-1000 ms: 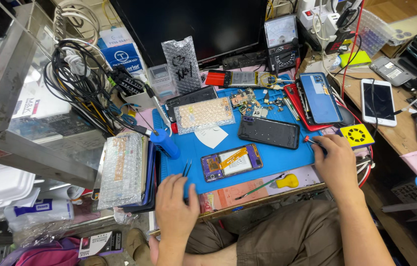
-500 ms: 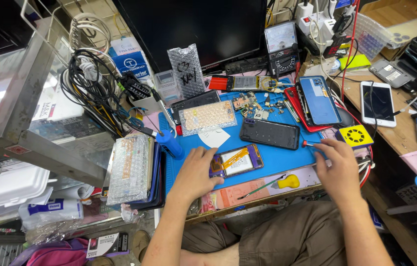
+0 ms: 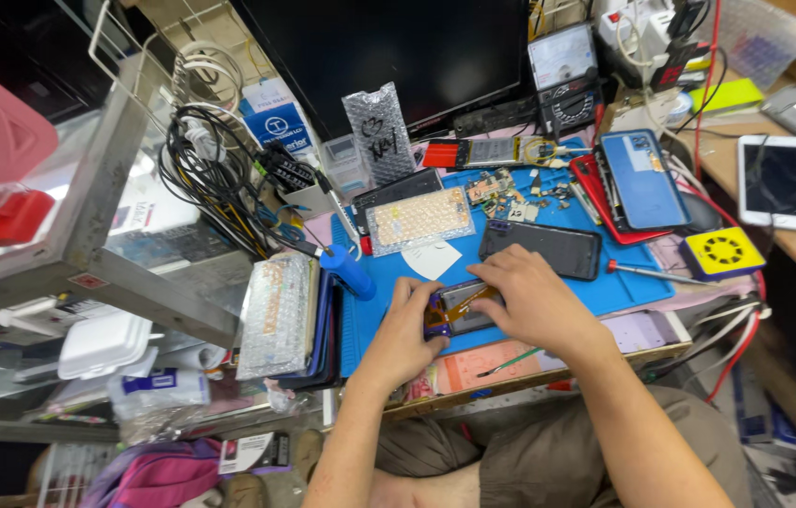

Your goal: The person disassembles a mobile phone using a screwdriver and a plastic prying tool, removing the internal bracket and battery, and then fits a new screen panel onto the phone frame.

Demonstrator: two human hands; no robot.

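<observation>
An opened purple phone (image 3: 459,310) lies on the blue work mat (image 3: 360,325), with its insides and an orange flex strip showing. My left hand (image 3: 407,325) grips its left end, fingers curled around the edge. My right hand (image 3: 525,292) rests over its right end, fingertips pressing on the top of the phone. A black phone (image 3: 541,249) lies just beyond my right hand. A screwdriver (image 3: 652,273) with a red collar lies to its right on the mat.
A blue phone back cover (image 3: 644,179) on a red case sits far right. A white phone (image 3: 779,182), a yellow fan pad (image 3: 723,252), a blue cylinder (image 3: 349,271), a bubble-wrapped pack (image 3: 275,315), tangled cables (image 3: 214,179) and a meter (image 3: 562,71) surround the mat.
Both hands came together on the purple phone: the left moved up from the table's front edge, the right moved left from the mat's right edge. The view shifted.
</observation>
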